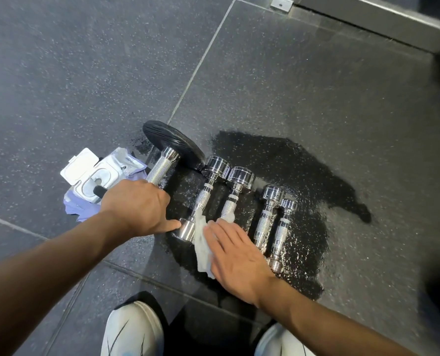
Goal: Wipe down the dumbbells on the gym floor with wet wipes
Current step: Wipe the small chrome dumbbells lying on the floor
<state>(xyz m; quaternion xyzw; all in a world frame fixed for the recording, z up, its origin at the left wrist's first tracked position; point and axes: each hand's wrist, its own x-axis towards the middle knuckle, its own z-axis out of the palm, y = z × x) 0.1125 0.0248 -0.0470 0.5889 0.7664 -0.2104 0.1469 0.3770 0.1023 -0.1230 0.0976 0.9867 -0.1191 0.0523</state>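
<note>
A: Where to find the short chrome-steel dumbbell with the knurled grip (202,199), the one under work?

B: On the dark speckled rubber floor (316,86), second from the left in a row of shiny dumbbells, inside a wet black patch (303,176). Just in front of both hands.

A: And the long axis?

B: Running away from the body, leaning a little to the right at the far end. Near head close to the hands, far head just beside the plate of the big dumbbell with the black rubber plate and knurled steel handle (159,168).

A: State of the right hand (234,255)?

B: Flat, fingers straight, pressing a crumpled white wet wipe (202,245) against the near head and the low part of the grip. Covers also the near end of the neighbouring chrome dumbbell (230,201).

A: The left hand (136,209)?

B: Laid over the handle of the big dumbbell, thumb stretched out, touching the near head from the left. Fingers bent down out of sight, so impossible to tell whether really gripping.

A: Nearer hand for the coming stroke?

B: Probably the right, resting on the wipe. Better to slide along the axis, from near head toward far head, not across.

A: More wipes?

B: In the white plastic pack with the open flap lid (90,173), left of the left hand.
</note>
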